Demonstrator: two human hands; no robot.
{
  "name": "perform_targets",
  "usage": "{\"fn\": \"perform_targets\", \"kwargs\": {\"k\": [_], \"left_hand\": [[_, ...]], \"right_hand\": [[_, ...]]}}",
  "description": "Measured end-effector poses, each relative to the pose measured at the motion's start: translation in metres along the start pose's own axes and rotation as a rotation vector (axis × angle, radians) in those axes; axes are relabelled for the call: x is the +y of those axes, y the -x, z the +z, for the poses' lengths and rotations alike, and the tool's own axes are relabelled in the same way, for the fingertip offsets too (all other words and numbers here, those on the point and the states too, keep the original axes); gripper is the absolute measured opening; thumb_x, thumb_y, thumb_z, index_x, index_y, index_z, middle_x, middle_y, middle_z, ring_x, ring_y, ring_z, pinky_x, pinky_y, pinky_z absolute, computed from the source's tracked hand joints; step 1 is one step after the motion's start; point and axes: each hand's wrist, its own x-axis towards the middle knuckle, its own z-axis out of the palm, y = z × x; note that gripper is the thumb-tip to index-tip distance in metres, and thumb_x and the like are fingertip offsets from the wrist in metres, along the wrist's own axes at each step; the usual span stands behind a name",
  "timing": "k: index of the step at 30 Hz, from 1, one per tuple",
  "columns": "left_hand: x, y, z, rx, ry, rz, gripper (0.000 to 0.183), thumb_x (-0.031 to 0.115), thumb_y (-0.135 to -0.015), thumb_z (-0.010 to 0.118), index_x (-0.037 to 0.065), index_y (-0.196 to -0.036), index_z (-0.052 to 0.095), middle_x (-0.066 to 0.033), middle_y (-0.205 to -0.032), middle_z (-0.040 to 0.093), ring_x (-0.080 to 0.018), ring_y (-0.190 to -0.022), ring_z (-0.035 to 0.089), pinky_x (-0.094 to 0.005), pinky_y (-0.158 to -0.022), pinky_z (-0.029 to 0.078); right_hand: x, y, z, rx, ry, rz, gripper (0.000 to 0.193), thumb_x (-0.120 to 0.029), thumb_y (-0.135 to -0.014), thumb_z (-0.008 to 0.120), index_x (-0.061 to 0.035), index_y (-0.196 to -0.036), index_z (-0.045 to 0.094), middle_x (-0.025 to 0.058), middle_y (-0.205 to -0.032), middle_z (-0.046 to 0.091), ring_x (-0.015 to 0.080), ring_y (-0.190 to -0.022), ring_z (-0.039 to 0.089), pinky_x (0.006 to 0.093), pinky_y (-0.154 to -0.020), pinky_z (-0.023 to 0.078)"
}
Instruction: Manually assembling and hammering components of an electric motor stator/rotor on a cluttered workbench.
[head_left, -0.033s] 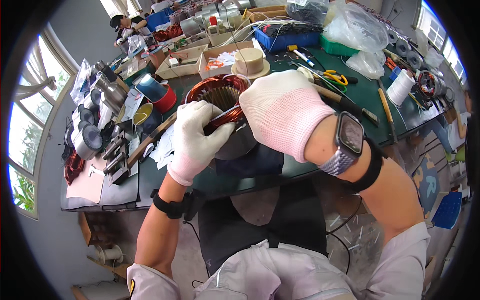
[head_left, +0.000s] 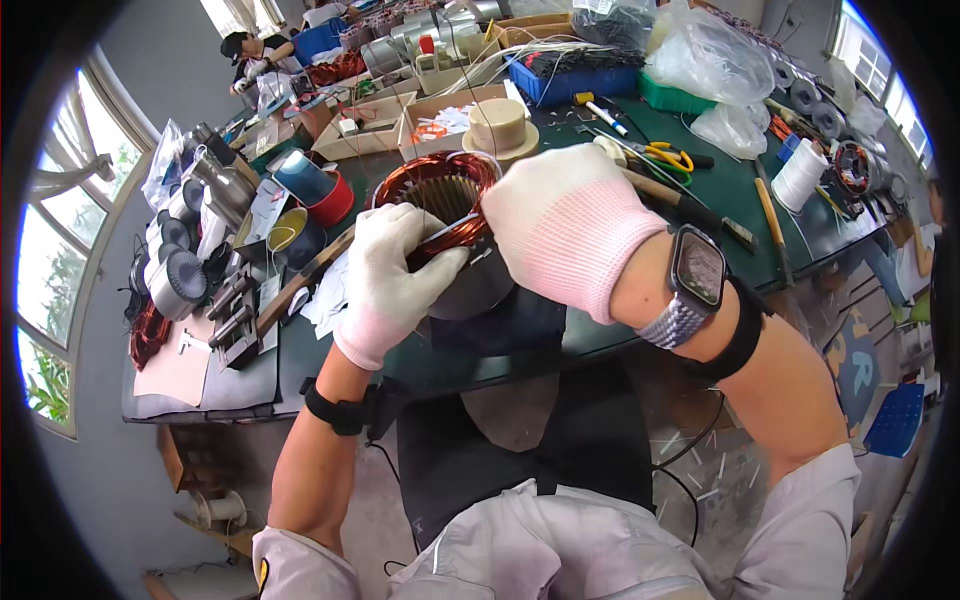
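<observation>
A motor stator [head_left: 420, 178] with a ring of copper winding stands upright on the near part of the table, its slotted core facing up. My left hand [head_left: 395, 275], in a white and pink knit glove, grips its near left edge; the thumb rests on the front of the winding and the fingers reach over the rim. My right hand [head_left: 565, 220], gloved alike, is closed in a fist against the right side of the winding. Its fingertips are hidden, so what it holds cannot be made out. Pale cord shows along the winding between my hands.
Behind the stator stands a cream stepped round block [head_left: 498, 128]. A wooden-handled hammer [head_left: 690, 205], scissors [head_left: 670, 157] and a white thread spool [head_left: 802, 175] lie to the right. A red tin [head_left: 333, 203] and metal clamp blocks [head_left: 238, 320] are left. Another person [head_left: 262, 55] works far left.
</observation>
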Motion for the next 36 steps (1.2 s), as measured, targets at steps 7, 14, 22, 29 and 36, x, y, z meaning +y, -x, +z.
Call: {"fn": "perform_targets", "kwargs": {"k": [7,14,22,29,36], "left_hand": [[-0.015,0.002,-0.041,-0.241,0.084,-0.031,0.029,0.009,-0.077,0.08,0.0,-0.104,0.077,-0.0125,-0.096,0.07,-0.029,-0.096,0.064,-0.0386,-0.09,0.05],[0.013,-0.035,-0.029,-0.196,0.114,0.027,0.019,0.008,-0.1,0.065,-0.001,-0.115,0.072,-0.0164,-0.101,0.073,-0.0265,-0.097,0.071,-0.0375,-0.089,0.056],[-0.014,-0.083,-0.119,0.146,0.512,-0.456,0.045,0.035,-0.117,0.045,0.001,-0.107,0.072,-0.0023,-0.077,0.065,-0.009,-0.064,0.06,-0.0243,-0.061,0.05],[-0.083,-0.04,-0.162,0.348,0.666,-0.476,0.039,0.034,-0.108,0.062,0.0,-0.127,0.067,-0.009,-0.109,0.072,-0.0152,-0.094,0.069,-0.0333,-0.083,0.057],[-0.082,-0.055,-0.047,-0.233,-0.071,-0.115,0.047,0.021,-0.094,0.073,-0.002,-0.134,0.064,-0.019,-0.117,0.07,-0.0319,-0.106,0.072,-0.0399,-0.099,0.056]], "right_hand": [[0.03,0.059,0.062,0.215,-0.276,0.154,0.038,-0.038,-0.096,0.07,-0.0067,-0.076,0.074,0.0168,-0.078,0.071,0.0364,-0.079,0.073,0.0469,-0.074,0.058],[0.031,0.079,0.161,0.158,-0.242,0.392,0.024,-0.031,-0.093,0.075,-0.0089,-0.086,0.074,0.0094,-0.089,0.071,0.0315,-0.093,0.071,0.0463,-0.08,0.058],[0.065,0.076,0.223,0.328,-0.116,0.433,0.024,-0.028,-0.087,0.08,-0.0083,-0.085,0.067,0.0093,-0.088,0.064,0.0316,-0.089,0.066,0.0464,-0.076,0.054],[0.065,0.076,0.221,0.39,-0.235,0.454,0.027,-0.023,-0.087,0.081,-0.0044,-0.099,0.065,0.0155,-0.116,0.064,0.0377,-0.109,0.062,0.05,-0.084,0.052],[0.052,0.054,0.171,0.615,-0.433,0.356,0.032,-0.015,-0.086,0.078,-0.0024,-0.113,0.065,0.0197,-0.12,0.063,0.0408,-0.115,0.06,0.0516,-0.1,0.049]]}}
